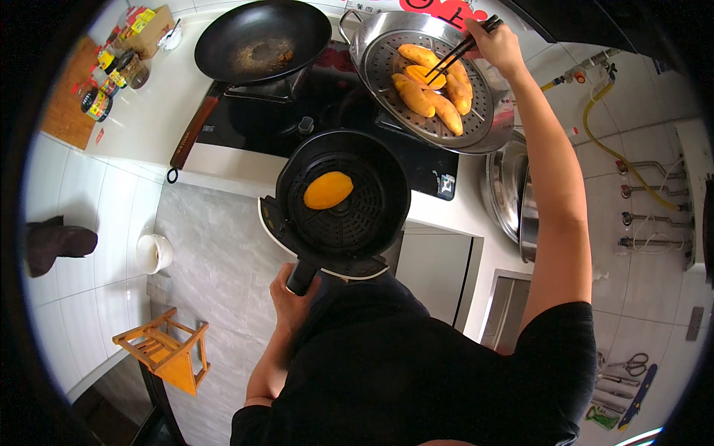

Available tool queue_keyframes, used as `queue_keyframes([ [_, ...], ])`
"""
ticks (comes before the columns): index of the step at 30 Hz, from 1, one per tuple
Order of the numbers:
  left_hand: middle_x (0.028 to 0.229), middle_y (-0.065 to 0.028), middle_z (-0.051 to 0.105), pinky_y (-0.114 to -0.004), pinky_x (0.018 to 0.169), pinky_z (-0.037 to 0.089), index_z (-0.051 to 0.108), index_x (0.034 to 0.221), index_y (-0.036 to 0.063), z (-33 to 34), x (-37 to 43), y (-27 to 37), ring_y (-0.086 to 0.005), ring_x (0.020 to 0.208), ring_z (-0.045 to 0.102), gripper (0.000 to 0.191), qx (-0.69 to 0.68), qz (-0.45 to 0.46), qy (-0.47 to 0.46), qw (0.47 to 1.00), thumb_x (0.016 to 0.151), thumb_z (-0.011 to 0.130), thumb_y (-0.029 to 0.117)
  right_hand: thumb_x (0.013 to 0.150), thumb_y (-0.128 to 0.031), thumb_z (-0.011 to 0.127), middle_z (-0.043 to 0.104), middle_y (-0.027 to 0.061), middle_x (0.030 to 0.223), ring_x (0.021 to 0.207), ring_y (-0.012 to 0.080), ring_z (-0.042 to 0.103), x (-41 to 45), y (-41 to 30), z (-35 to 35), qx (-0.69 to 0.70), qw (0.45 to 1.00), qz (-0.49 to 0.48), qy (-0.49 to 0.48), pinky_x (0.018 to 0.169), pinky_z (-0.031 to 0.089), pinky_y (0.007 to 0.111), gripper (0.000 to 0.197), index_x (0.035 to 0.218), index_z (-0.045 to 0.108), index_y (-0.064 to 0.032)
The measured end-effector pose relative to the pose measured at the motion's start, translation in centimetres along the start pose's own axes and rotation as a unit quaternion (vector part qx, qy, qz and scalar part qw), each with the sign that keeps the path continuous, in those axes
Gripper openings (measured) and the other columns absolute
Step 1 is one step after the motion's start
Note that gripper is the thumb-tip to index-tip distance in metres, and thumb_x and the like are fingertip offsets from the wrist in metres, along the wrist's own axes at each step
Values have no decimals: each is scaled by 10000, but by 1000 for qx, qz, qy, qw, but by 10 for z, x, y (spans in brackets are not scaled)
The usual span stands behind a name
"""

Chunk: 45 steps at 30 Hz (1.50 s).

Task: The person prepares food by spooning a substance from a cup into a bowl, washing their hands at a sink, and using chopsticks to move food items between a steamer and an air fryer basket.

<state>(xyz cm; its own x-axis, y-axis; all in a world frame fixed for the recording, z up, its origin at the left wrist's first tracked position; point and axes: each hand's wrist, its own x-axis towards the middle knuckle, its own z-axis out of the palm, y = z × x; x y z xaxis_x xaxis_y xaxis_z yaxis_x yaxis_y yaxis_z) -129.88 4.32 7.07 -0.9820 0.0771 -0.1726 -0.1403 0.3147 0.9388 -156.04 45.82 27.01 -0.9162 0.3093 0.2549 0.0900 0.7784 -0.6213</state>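
Note:
My left hand (pixel 294 298) grips the handle of a black air fryer basket (pixel 368 245), held in front of the stove. One orange sweet potato half (pixel 328 190) lies in it, cut face up. My right hand (pixel 495 47) holds dark chopsticks (pixel 457 53), their tips at a cut sweet potato piece (pixel 425 76) in the steamer. Around that piece lie several more sweet potatoes (pixel 414 96) on the perforated metal steamer tray (pixel 385 61). The steamer pot (pixel 491 139) stands at the right of the stove.
A black wok (pixel 262 33) with brown residue sits on the left of the black cooktop (pixel 245 125), its wooden handle jutting over the counter edge. Sauce bottles and jars (pixel 133 68) stand at the back left. Steel basins (pixel 505 189) are right of the stove, near a sink (pixel 505 312). A wooden stool (pixel 173 351) lies on the floor.

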Motion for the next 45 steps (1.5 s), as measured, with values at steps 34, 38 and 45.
queue_keyframes([
  [34, 661, -123, 565, -336, 613, 439, 554, 770, 4, 4, -4, 0, -224, 608, 521, 244, 0, 14, 5, 1000, 665, 724, 144, 836, -342, 537, 663, 92, 677, 542, 191, 660, 18, 34, 5, -113, 992, -29, 43, 593, 529, 273, 342, 788, 657, -25],
  [38, 642, -121, 549, -335, 600, 432, 544, 758, 5, 4, -4, -1, -214, 592, 499, 245, 13, 13, 6, 1000, 663, 722, 144, 844, -193, 577, 645, 157, 755, 584, 280, 659, 14, 110, -11, 149, 965, 129, 172, 518, 554, 314, 287, 801, 596, 90],
  [45, 617, -119, 534, -328, 579, 418, 527, 725, -1, 2, -4, 13, -191, 570, 461, 238, 11, 11, 8, 1000, 662, 715, 131, 859, -130, 556, 610, 195, 786, 634, 363, 648, -34, 110, -23, 476, 815, 239, 226, 540, 581, 355, 269, 837, 534, 137],
])
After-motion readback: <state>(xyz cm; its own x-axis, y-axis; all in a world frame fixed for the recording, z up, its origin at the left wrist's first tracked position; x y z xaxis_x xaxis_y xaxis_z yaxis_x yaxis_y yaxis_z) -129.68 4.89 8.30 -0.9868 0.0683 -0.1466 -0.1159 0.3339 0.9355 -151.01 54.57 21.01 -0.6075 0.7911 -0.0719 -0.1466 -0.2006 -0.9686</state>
